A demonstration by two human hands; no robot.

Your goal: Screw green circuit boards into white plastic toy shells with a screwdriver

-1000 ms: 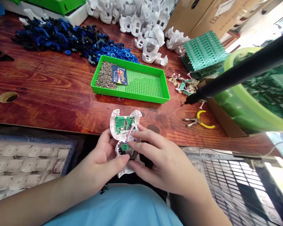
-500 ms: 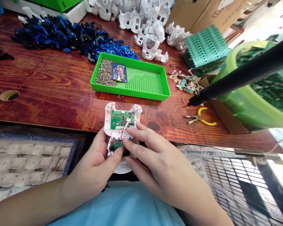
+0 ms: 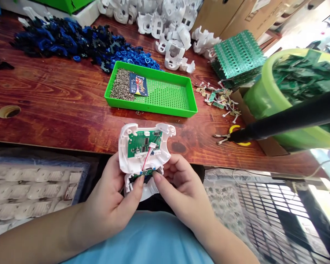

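Observation:
A white plastic housing [image 3: 124,152] is held tilted up at the table's front edge, a green circuit board [image 3: 137,141] inside it. A red and white cable [image 3: 146,158] with a white plug runs down over it to a smaller board [image 3: 147,171] in the lower white part [image 3: 148,190]. My left hand [image 3: 117,190] grips the housing's left side, thumb on the lower part. My right hand [image 3: 181,183] holds the lower part's right side, its thumb tip by the small board and its other fingers curled, partly hidden.
A green tray [image 3: 151,109] with screws and a card lies ahead. Behind are blue and black parts [image 3: 85,44] and white shells [image 3: 176,47]. Yellow pliers [image 3: 233,135], a black rod [image 3: 286,117] and a green tub [image 3: 266,80] are at right.
The housing has tilted up towards the camera. My right hand has moved from over the parts to their right side, its fingers now curled. The black rod has shifted lower across the pliers.

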